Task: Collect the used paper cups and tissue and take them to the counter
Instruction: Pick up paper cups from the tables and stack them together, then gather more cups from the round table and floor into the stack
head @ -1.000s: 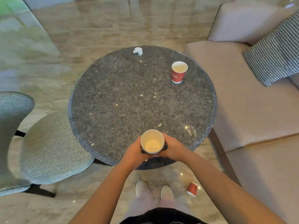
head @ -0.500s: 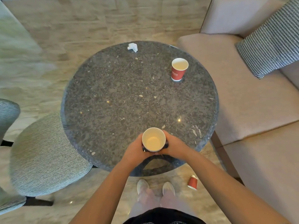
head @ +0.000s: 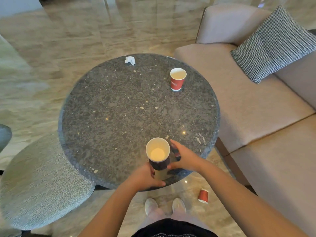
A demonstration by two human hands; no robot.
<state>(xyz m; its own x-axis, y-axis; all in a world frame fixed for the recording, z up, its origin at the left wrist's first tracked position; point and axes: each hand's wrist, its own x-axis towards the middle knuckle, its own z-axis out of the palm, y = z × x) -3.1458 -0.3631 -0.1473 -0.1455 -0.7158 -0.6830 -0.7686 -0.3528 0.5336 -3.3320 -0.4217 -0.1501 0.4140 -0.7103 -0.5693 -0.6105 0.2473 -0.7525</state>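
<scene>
Flanking you on the right is the beige sofa (head: 256, 117), with the round stone table (head: 119, 108) ahead. Your left hand (head: 145, 178) curls round the dark cup (head: 158, 151) over the near edge; your right hand (head: 186, 158) sits beside it, fingers loose. A red cup (head: 177, 79) stands far right, the tissue (head: 130, 60) at the far rim.

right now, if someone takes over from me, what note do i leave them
Left hand grips the held cup low down, over the table's near edge.
Right hand open beside it, thumb at its side.
Red cup upright on the table, far right; tissue at its far edge; floor cup lying by the feet.
Done: one cup in hand. Left: two cups, tissue, counter.
</scene>
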